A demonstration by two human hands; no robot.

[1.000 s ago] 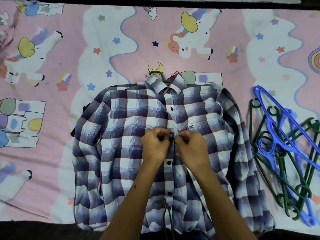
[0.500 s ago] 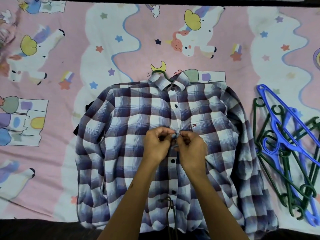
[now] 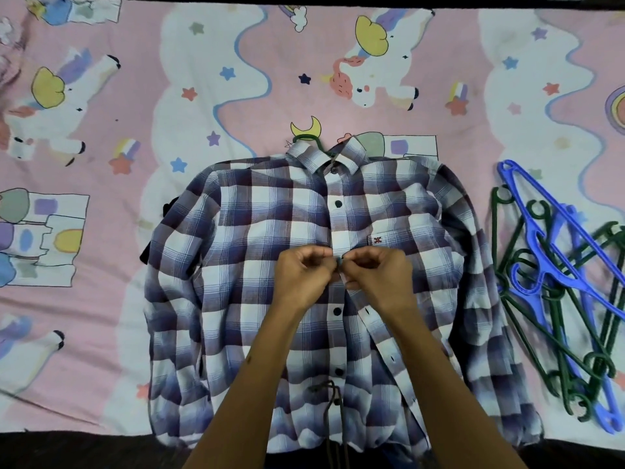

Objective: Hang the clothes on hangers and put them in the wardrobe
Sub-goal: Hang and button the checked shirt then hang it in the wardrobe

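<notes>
A purple and white plaid shirt (image 3: 243, 265) lies flat, front up, on the bed. A green hanger sits inside it; only its hook (image 3: 306, 138) shows above the collar. My left hand (image 3: 302, 279) and my right hand (image 3: 378, 279) meet at the button placket at mid-chest, each pinching an edge of the shirt front at a button. Above them one button is fastened; below them the right front edge lies folded open, showing buttonholes.
A heap of green and blue plastic hangers (image 3: 558, 282) lies to the right of the shirt. The pink unicorn bedsheet (image 3: 135, 113) spreads all around. A dark garment edge (image 3: 169, 211) peeks from under the shirt's left sleeve. A dark cord (image 3: 329, 411) lies near the hem.
Both hands stay at the same button on the placket, with small finger movements. The shirt has not shifted.
</notes>
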